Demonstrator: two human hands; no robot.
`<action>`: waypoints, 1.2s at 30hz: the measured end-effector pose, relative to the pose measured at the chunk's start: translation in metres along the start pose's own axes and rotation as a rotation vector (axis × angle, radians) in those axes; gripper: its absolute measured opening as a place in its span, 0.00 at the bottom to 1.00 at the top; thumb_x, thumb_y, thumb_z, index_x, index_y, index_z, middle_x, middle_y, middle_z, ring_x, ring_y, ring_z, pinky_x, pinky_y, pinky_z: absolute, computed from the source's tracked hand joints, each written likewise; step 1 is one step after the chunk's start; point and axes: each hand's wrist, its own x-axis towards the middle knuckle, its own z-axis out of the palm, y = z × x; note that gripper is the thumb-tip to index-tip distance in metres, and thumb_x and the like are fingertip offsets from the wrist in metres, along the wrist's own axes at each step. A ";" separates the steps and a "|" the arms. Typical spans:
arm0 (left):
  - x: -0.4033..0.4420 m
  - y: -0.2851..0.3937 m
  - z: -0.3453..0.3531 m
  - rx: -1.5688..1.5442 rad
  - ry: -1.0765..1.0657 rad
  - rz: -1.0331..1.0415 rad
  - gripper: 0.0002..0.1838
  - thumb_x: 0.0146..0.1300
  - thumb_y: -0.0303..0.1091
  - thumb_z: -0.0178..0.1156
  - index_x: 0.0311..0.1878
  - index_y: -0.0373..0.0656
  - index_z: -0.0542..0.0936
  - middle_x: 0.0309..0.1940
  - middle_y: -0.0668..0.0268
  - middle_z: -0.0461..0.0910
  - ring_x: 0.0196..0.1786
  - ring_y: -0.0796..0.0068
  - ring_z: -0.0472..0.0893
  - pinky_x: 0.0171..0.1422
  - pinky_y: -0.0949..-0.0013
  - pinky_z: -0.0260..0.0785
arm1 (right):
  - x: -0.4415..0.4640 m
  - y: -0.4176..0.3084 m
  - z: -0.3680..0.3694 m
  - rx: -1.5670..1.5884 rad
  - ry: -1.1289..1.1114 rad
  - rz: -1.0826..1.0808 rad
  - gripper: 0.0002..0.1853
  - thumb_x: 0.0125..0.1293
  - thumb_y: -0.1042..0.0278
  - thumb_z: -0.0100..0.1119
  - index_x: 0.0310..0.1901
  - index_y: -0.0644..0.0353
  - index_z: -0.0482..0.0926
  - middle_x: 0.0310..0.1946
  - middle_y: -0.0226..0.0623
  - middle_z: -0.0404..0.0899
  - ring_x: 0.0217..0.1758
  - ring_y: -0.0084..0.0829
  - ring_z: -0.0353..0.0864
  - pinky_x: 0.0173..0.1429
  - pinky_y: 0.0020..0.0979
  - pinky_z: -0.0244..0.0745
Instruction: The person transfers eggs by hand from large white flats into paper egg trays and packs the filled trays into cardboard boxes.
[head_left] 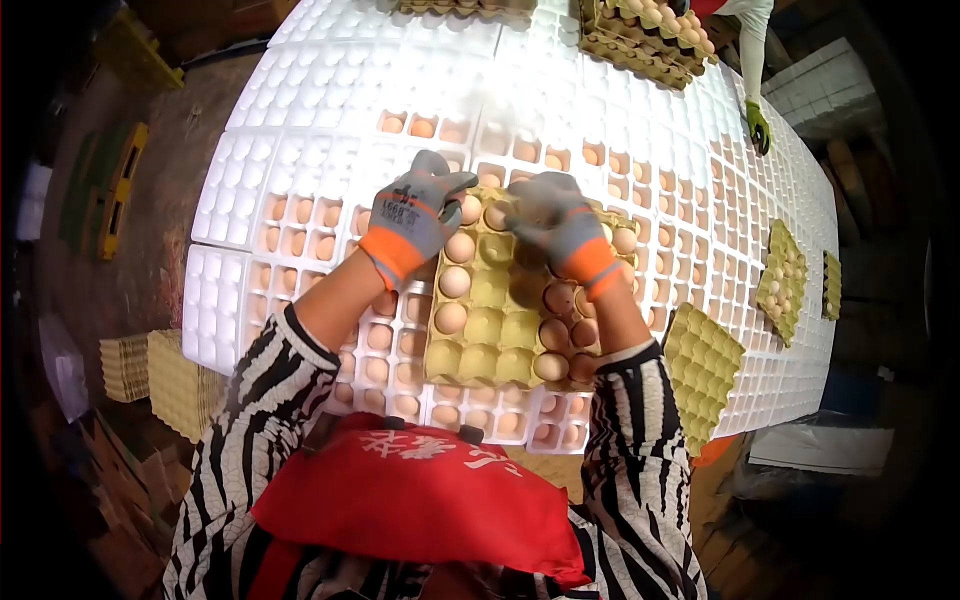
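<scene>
A yellow-green pulp egg tray (478, 368) lies in front of me on white foam trays filled with eggs. Brown eggs (454, 282) stand along its left column and more fill its right side, while several cups between them are bare. At the tray's far left corner is my left hand (415, 205), in a grey and orange glove, its fingers curled beside an egg (469, 209). My right hand (560, 222), gloved alike and smeared by motion, hovers over the far right part, its fingertips near another egg (497, 214). What either hand grips is hidden.
Stacked egg trays (645, 42) with eggs stand at the far side. A pulp tray (702, 362) lies to the right, and a smaller-looking one (783, 280) holds eggs beyond it. Another person's green-gloved hand (757, 128) is at the far right. Tray stacks (180, 380) stand at left.
</scene>
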 end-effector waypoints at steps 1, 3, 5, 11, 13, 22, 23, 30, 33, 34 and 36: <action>0.004 -0.001 0.001 0.095 -0.035 0.021 0.18 0.62 0.34 0.60 0.56 0.56 0.83 0.52 0.60 0.78 0.47 0.56 0.82 0.51 0.57 0.78 | 0.003 -0.036 0.000 -0.378 -0.040 -0.016 0.25 0.54 0.57 0.71 0.54 0.56 0.83 0.63 0.45 0.71 0.57 0.46 0.80 0.57 0.42 0.80; 0.020 -0.003 0.011 0.284 -0.102 0.081 0.18 0.62 0.37 0.61 0.57 0.56 0.82 0.54 0.60 0.77 0.48 0.57 0.82 0.52 0.57 0.78 | 0.020 -0.055 0.011 -0.868 -0.238 0.069 0.21 0.60 0.57 0.66 0.54 0.54 0.83 0.63 0.40 0.71 0.58 0.44 0.79 0.55 0.40 0.81; 0.028 0.007 0.006 0.311 -0.235 0.037 0.21 0.61 0.45 0.66 0.57 0.54 0.82 0.58 0.56 0.72 0.50 0.57 0.83 0.52 0.56 0.78 | 0.030 -0.052 0.024 -1.005 -0.306 0.144 0.19 0.64 0.61 0.62 0.57 0.51 0.83 0.63 0.36 0.70 0.59 0.42 0.78 0.51 0.38 0.82; 0.034 0.022 0.016 0.485 -0.386 0.077 0.22 0.55 0.43 0.72 0.50 0.48 0.77 0.57 0.53 0.71 0.46 0.52 0.84 0.48 0.53 0.78 | 0.024 -0.043 -0.010 -0.493 -0.216 0.137 0.23 0.58 0.54 0.70 0.54 0.52 0.84 0.59 0.38 0.76 0.57 0.43 0.80 0.54 0.39 0.81; 0.032 0.001 0.016 0.431 -0.361 0.084 0.24 0.55 0.43 0.72 0.55 0.49 0.77 0.57 0.53 0.71 0.48 0.52 0.83 0.48 0.54 0.78 | 0.020 -0.001 -0.038 -0.083 -0.049 0.112 0.28 0.52 0.49 0.76 0.52 0.57 0.84 0.50 0.40 0.80 0.53 0.42 0.82 0.57 0.39 0.78; 0.051 -0.014 -0.003 0.346 -0.472 0.208 0.22 0.52 0.43 0.72 0.50 0.51 0.82 0.62 0.55 0.71 0.52 0.53 0.82 0.51 0.54 0.78 | 0.014 0.116 -0.118 0.194 0.217 0.461 0.23 0.57 0.68 0.74 0.54 0.63 0.81 0.45 0.35 0.83 0.46 0.25 0.83 0.49 0.28 0.80; 0.052 -0.014 -0.008 0.311 -0.452 0.236 0.22 0.52 0.43 0.72 0.51 0.51 0.82 0.62 0.55 0.72 0.53 0.52 0.82 0.51 0.55 0.78 | 0.020 0.139 -0.116 -0.066 0.171 0.256 0.24 0.54 0.64 0.76 0.53 0.58 0.82 0.45 0.34 0.81 0.48 0.30 0.82 0.51 0.32 0.79; 0.133 -0.038 0.009 0.009 -0.012 0.160 0.28 0.52 0.42 0.75 0.58 0.48 0.83 0.55 0.57 0.76 0.53 0.55 0.81 0.57 0.58 0.77 | 0.073 0.151 -0.082 -0.445 0.089 0.191 0.20 0.57 0.60 0.71 0.52 0.48 0.84 0.55 0.37 0.76 0.52 0.40 0.82 0.55 0.37 0.79; 0.173 -0.038 0.048 -0.002 0.010 0.074 0.26 0.52 0.43 0.74 0.56 0.49 0.83 0.55 0.58 0.76 0.52 0.57 0.81 0.57 0.59 0.76 | 0.098 0.134 -0.081 -0.131 0.106 0.081 0.17 0.64 0.61 0.66 0.55 0.46 0.85 0.59 0.39 0.75 0.54 0.39 0.82 0.60 0.34 0.79; 0.189 -0.039 0.066 0.003 -0.020 0.055 0.26 0.53 0.45 0.73 0.56 0.50 0.83 0.56 0.58 0.76 0.53 0.56 0.81 0.57 0.59 0.76 | 0.109 0.124 -0.076 -0.035 0.093 0.124 0.17 0.64 0.62 0.65 0.56 0.46 0.84 0.60 0.40 0.75 0.55 0.38 0.82 0.61 0.34 0.79; 0.210 -0.033 0.091 0.059 -0.092 0.027 0.25 0.55 0.49 0.71 0.56 0.50 0.83 0.58 0.57 0.75 0.54 0.54 0.81 0.58 0.58 0.77 | 0.131 0.139 -0.063 -0.011 0.057 0.012 0.18 0.66 0.65 0.63 0.58 0.46 0.83 0.62 0.42 0.75 0.54 0.37 0.83 0.61 0.34 0.78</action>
